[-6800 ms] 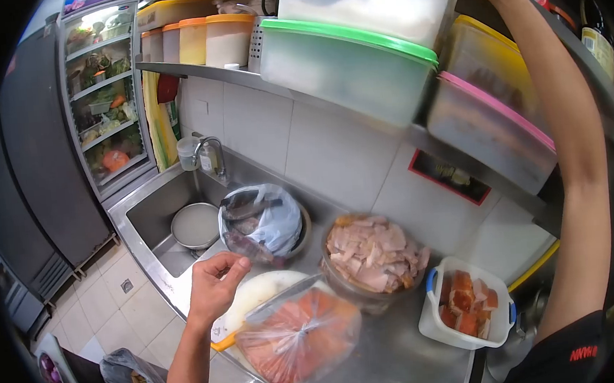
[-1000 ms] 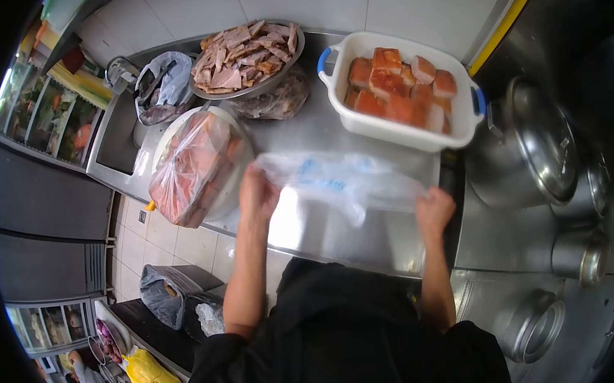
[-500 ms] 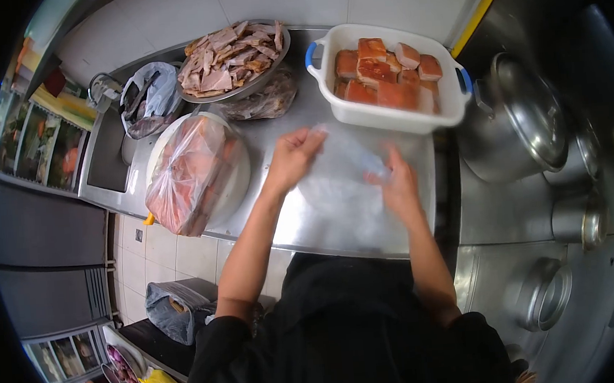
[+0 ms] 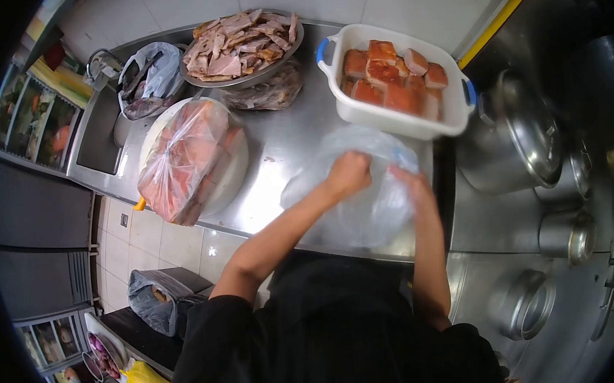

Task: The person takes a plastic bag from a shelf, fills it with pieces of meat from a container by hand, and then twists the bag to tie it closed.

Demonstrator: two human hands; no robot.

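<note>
A clear plastic bag (image 4: 373, 219), puffed out and blurred by motion, hangs over the steel counter in front of me. My left hand (image 4: 350, 172) is closed in a fist against the bag's upper part. On the bag's right edge, my right hand (image 4: 413, 181) grips the film, its fingers smeared by motion. Just beyond both hands stands a white tub (image 4: 395, 122) with blue handles, holding several browned blocks of meat (image 4: 401, 98). To the left, a tied clear bag of raw-looking meat (image 4: 187, 157) rests on a round white container (image 4: 238, 175).
A metal bowl (image 4: 290, 57) heaped with sliced meat sits at the back, above a bagged dark item (image 4: 271, 91). A grey-blue bag (image 4: 159, 66) lies by the sink (image 4: 97, 145). Large steel pots (image 4: 506, 135) stand on the right. A lined bin (image 4: 151, 302) is on the lower left.
The plastic bag has opened out from a thin blurred strip into a wide, puffed shape. My left hand has moved right, closer to my right hand. The view has shifted slightly.
</note>
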